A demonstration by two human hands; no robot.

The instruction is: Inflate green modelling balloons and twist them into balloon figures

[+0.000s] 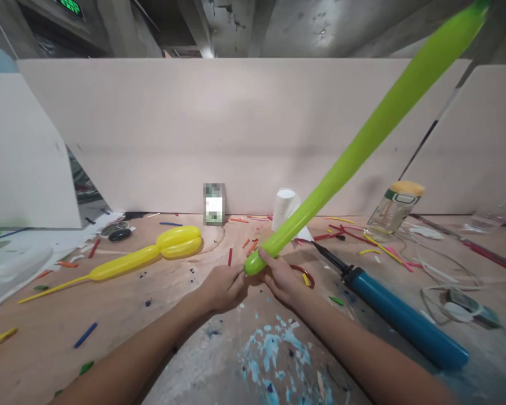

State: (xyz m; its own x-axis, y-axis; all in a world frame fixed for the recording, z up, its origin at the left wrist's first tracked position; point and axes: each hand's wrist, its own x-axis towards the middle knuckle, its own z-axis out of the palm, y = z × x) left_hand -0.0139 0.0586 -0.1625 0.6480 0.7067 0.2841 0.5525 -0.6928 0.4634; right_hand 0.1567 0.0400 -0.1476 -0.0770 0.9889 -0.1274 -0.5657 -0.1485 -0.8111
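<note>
Beneath an EXIT sign (70,7), at paint-flecked table (194,354), gripping green balloon (354,157) in closed fingers of left hand (224,288) and right hand (281,277).

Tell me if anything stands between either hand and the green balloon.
Nothing visible does. The right hand holds the green balloon near its lower end, and the left hand has its fingertips at that same end. The blue pump lies off to the right, not between them.
</note>
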